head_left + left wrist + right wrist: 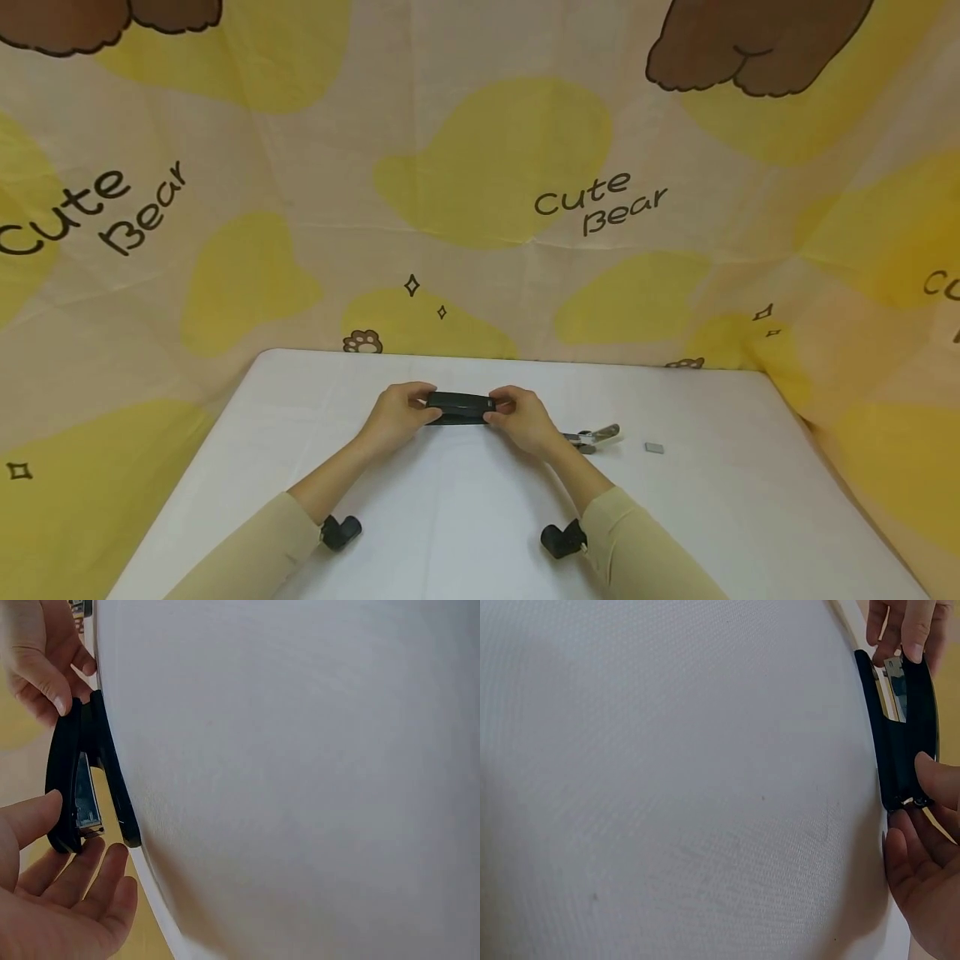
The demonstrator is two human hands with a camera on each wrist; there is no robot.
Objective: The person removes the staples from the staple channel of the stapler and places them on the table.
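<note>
Stapler: black, held crosswise between my two grips at the far part of the counter; whether its underside touches the white top I cannot tell.
Stapler parts: the handle and the base stand apart at my left end, with a metal strip showing in the gap; they join at my right end.
Left grip: clamped on the stapler's parted end, my left thumb on the outer face of the handle and my fingers curled in under that end, near the base.
Right grip: clamped on the joined end, my right thumb against the handle and my other fingers bent beneath.
Metal tool: silver and dark, on the counter just beyond my right wrist, partly hidden by it.
Grey block: small and flat, lying to the right of the metal tool, apart from it.
Counter: white, with rounded far corners, below my arms.
Sleeves: beige, covering both my forearms; a black wrist camera sticks out at the left cuff and a similar one at the right.
Cloth: cream with yellow patches, brown bear drawings and "Cute Bear" lettering, hanging behind the counter and at both sides.
</note>
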